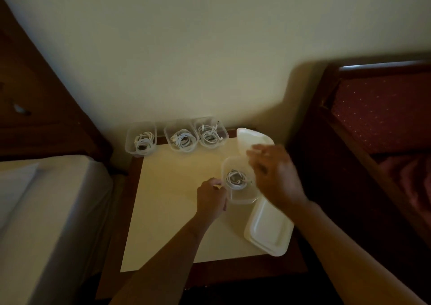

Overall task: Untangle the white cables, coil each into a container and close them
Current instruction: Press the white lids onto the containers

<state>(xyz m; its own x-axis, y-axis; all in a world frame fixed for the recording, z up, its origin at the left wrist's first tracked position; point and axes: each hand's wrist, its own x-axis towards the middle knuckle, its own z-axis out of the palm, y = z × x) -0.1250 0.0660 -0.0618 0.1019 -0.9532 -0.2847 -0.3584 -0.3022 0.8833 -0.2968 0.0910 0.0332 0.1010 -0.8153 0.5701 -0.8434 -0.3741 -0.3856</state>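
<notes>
Four clear containers stand on the counter [168, 211], and each holds one coiled white cable, so four cables in all. Three of the containers form a row along the back edge by the wall [186, 48]: the left container [130, 141], the middle container [168, 133] and the right container [222, 131]. The middle and right ones touch, and the left one stands a little apart. All three are uncovered, and their cables [144, 140] [183, 140] [208, 134] show through the open tops.

The near container [240, 196] sits right of the counter's centre, also uncovered, with its cable [235, 179] coiled at the bottom.

Two white lids are in view. The back lid [249, 137] lies at the far right corner and the front lid [268, 230] lies at the right edge, just beside the near container. I cannot tell whether more lids are stacked under either one.

The left hand [211, 200] has its fingers curled and pinches the near container's left rim. The right hand [275, 176] hovers over that container's right side, its fingertips reaching the back lid. It is blurred, so I cannot tell whether it grips anything.

A bed [46, 211] stands to the left, and a piece of red padded furniture [384, 109] to the right.
</notes>
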